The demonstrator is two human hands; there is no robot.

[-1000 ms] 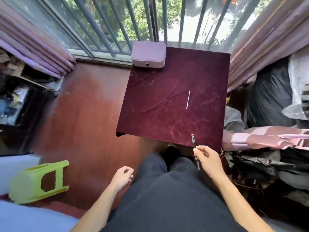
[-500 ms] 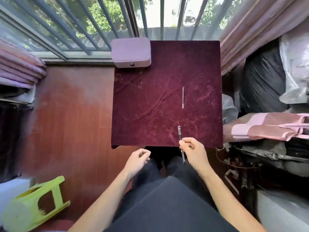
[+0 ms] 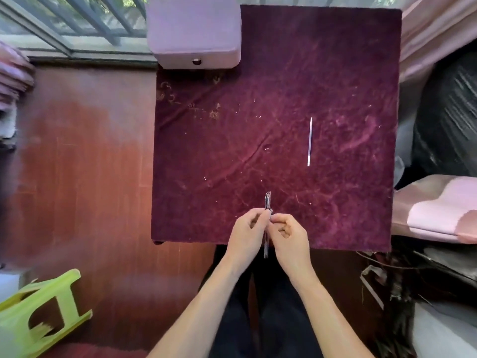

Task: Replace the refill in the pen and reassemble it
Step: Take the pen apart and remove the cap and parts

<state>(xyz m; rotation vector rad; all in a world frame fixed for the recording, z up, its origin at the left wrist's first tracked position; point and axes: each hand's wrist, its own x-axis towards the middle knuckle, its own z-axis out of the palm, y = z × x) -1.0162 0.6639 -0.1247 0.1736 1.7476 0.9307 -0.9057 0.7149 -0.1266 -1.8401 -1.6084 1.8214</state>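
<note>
**A:** Where is the pen at this moment?

**B:** The slim dark pen (image 3: 267, 202) with a silvery clip is at the lower centre of the frame, held lengthwise over the near edge of the table (image 3: 335, 73), which is draped in maroon velvet. The clip end points up the frame. The other end shows below, between the wrists, past the table's edge and over the lap.

**A:** And the hands?

**B:** The left hand (image 3: 246, 235) takes it from the left and the right hand (image 3: 290, 236) from the right. The fingers of both are curled, the left fingers (image 3: 260, 215) and the right fingers (image 3: 278, 219) clamped on the barrel about midway. The fingertips of the two hands nearly meet there.

**A:** So which step is this?

**B:** Opening the barrel, I'd judge. The pen looks whole, and the thin white refill (image 3: 309, 142) lies untouched on the velvet, right of centre and well apart from the hands. Where the barrel's joint sits is too small to tell.

**A:** How should it be done well?

**B:** Hold one half firm and turn only the other, with the two grips on either side of the joint and not both on it. Bring the whole pen forward over the cloth first, so that a spring or tip that drops lands on velvet and not on the lap or the floor. Ease the halves apart slowly, in line with the barrel. Lay each part down beside the white refill in the order it came off.
</note>
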